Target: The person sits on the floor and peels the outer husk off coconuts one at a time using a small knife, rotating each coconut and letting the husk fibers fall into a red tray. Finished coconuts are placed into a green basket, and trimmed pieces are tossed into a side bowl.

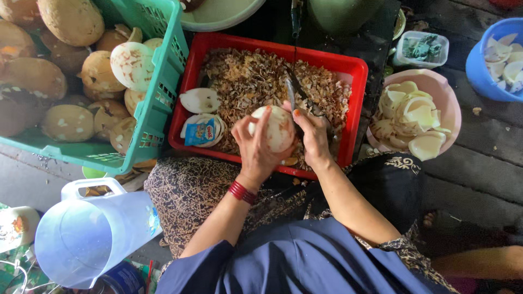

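Over the red crate (357, 71), the left hand (256, 149) cups the pale coconut piece (279, 128); the right hand (315, 136) grips a knife (294, 92) against it.

Floor (485, 163): dark grey planks, worn, gaps between boards, scattered crumbs. Daylight, soft, no hard shadows. Green crate (158, 109) at left, full of brown husked shells. Pink bowl (449, 103) at right, white pieces inside; blue bowl (479, 71) beyond it at far right. Small clear tub (422, 49) near top. Pale plastic jug (87, 234) at lower left. Pale basin (218, 16) at top edge.
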